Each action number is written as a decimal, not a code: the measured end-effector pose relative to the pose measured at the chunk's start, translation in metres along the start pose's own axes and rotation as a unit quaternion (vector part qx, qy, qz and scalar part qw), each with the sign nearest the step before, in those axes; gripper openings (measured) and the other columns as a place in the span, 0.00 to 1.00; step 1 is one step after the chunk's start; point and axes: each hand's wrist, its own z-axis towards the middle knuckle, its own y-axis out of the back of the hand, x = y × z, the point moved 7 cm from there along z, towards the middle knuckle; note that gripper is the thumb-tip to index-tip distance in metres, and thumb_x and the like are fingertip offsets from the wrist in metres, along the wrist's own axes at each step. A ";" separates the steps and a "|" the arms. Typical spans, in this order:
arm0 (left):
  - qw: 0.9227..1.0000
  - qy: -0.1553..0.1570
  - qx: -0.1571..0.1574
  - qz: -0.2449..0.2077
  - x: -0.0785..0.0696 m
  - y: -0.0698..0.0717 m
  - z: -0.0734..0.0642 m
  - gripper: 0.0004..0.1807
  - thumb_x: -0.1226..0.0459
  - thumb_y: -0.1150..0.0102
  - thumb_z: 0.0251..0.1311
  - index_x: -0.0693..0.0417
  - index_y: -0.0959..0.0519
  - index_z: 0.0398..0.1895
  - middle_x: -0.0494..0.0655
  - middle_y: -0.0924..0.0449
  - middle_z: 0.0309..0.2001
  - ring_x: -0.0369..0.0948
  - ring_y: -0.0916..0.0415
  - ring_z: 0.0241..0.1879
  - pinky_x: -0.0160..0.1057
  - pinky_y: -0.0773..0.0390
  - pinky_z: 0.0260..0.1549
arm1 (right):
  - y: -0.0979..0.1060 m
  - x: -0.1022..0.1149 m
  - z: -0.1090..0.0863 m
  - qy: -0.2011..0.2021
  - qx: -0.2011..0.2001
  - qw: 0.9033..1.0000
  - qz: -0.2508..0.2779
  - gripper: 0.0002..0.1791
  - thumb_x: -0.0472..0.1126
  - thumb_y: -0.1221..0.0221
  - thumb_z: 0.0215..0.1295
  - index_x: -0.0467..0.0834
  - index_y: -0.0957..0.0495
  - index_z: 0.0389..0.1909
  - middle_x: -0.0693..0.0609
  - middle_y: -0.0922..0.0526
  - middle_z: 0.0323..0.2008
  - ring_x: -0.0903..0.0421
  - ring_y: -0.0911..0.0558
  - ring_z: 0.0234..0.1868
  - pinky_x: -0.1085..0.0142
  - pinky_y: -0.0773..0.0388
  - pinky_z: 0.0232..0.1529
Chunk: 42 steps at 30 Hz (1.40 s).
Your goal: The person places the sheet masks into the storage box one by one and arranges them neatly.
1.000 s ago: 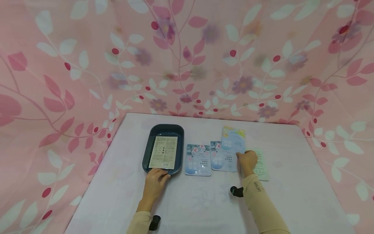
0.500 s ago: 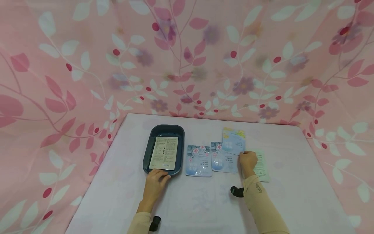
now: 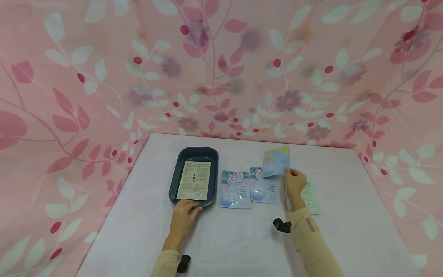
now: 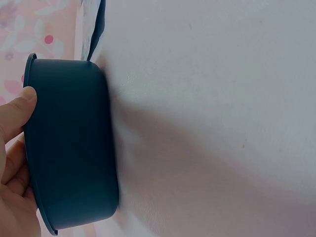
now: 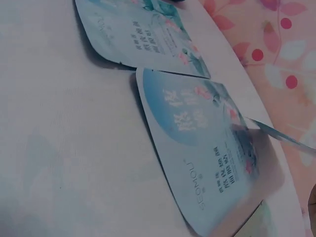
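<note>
My left hand (image 3: 185,215) pinches the near rim of a dark blue tray (image 3: 215,169). In the left wrist view its thumb lies outside the tray wall (image 4: 71,143), the other fingers behind the rim. A cream packet (image 3: 194,181) with printed text lies in the tray. My right hand (image 3: 295,184) pinches the lower right corner of a yellow-and-blue face mask packet (image 3: 276,161), which is tilted up off the table. Beneath it lies a blue flowered mask packet (image 3: 265,190); another (image 3: 235,190) lies to its left. A pale green packet (image 3: 311,196) is partly hidden by the right hand.
A white cloth covers the table (image 3: 228,238). Pink floral fabric (image 3: 221,77) hangs behind it and at both sides. Dark wrist devices (image 3: 282,226) sit at both sleeves. The two flowered packets lie side by side, right of the tray.
The right hand has moved slightly away from me, lifting the yellow-and-blue mask packet off the flowered one, which now shows more. The left hand and tray have stayed put.
</note>
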 end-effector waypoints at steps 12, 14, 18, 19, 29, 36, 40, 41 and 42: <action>1.000 -0.005 -0.006 -0.002 0.001 0.000 -0.001 0.12 0.73 0.23 0.32 0.61 0.17 0.24 0.46 0.19 0.26 0.45 0.23 0.31 0.44 0.23 0.33 | -0.005 0.038 -0.006 0.033 0.022 0.994 0.102 0.13 0.36 0.38 0.58 0.27 0.19 0.37 0.56 0.20 0.22 0.70 0.27 0.19 0.80 0.30 0.21; 1.000 -0.002 -0.004 -0.003 0.001 0.000 -0.001 0.12 0.72 0.23 0.32 0.61 0.17 0.24 0.46 0.19 0.26 0.45 0.23 0.32 0.44 0.23 0.33 | -0.007 0.043 -0.008 0.030 0.032 0.992 0.121 0.13 0.36 0.37 0.58 0.27 0.19 0.37 0.61 0.23 0.19 0.69 0.27 0.18 0.80 0.30 0.19; 1.000 0.004 0.000 -0.005 0.001 -0.001 -0.001 0.11 0.72 0.23 0.33 0.61 0.16 0.24 0.46 0.19 0.27 0.45 0.23 0.32 0.44 0.23 0.34 | -0.011 0.055 -0.013 0.037 0.061 0.986 0.151 0.14 0.34 0.38 0.59 0.25 0.20 0.37 0.63 0.24 0.17 0.68 0.28 0.16 0.79 0.30 0.17; 1.000 0.005 0.001 -0.007 0.001 0.000 -0.001 0.11 0.72 0.23 0.34 0.61 0.16 0.24 0.46 0.19 0.27 0.45 0.23 0.32 0.44 0.23 0.33 | -0.012 0.059 -0.015 0.039 0.069 0.984 0.159 0.14 0.34 0.38 0.59 0.24 0.20 0.37 0.62 0.24 0.17 0.68 0.28 0.16 0.79 0.31 0.17; 1.000 0.004 -0.002 -0.003 0.000 0.000 0.000 0.11 0.72 0.23 0.33 0.61 0.16 0.24 0.46 0.19 0.26 0.44 0.23 0.32 0.43 0.23 0.33 | -0.028 0.102 -0.043 0.048 0.138 0.964 0.222 0.14 0.33 0.38 0.59 0.23 0.22 0.36 0.62 0.23 0.15 0.68 0.30 0.14 0.78 0.33 0.15; 1.000 0.005 -0.001 -0.001 0.000 -0.001 0.000 0.11 0.71 0.23 0.34 0.60 0.16 0.24 0.46 0.19 0.26 0.43 0.24 0.31 0.42 0.23 0.33 | -0.050 0.132 -0.078 0.069 0.193 0.945 0.255 0.11 0.31 0.38 0.58 0.23 0.21 0.34 0.57 0.20 0.17 0.66 0.31 0.14 0.79 0.34 0.15; 1.000 0.009 0.000 -0.001 0.001 0.000 -0.001 0.11 0.72 0.23 0.34 0.59 0.16 0.24 0.45 0.19 0.26 0.43 0.24 0.31 0.42 0.23 0.33 | -0.064 0.143 -0.096 0.080 0.226 0.939 0.246 0.11 0.32 0.38 0.59 0.23 0.21 0.33 0.57 0.21 0.18 0.66 0.31 0.15 0.79 0.34 0.16; 1.000 0.009 -0.001 -0.001 0.001 0.000 -0.001 0.11 0.72 0.23 0.34 0.60 0.16 0.24 0.45 0.19 0.26 0.43 0.24 0.31 0.42 0.23 0.33 | -0.067 0.146 -0.101 0.088 0.235 0.936 0.245 0.11 0.32 0.38 0.59 0.24 0.21 0.33 0.56 0.21 0.18 0.65 0.31 0.16 0.79 0.34 0.17; 1.000 0.009 0.000 0.000 0.001 0.000 -0.001 0.11 0.72 0.23 0.34 0.60 0.16 0.24 0.45 0.19 0.26 0.43 0.24 0.31 0.42 0.23 0.33 | -0.070 0.149 -0.105 0.097 0.241 0.934 0.246 0.11 0.32 0.38 0.59 0.23 0.21 0.33 0.57 0.22 0.17 0.65 0.31 0.16 0.78 0.35 0.17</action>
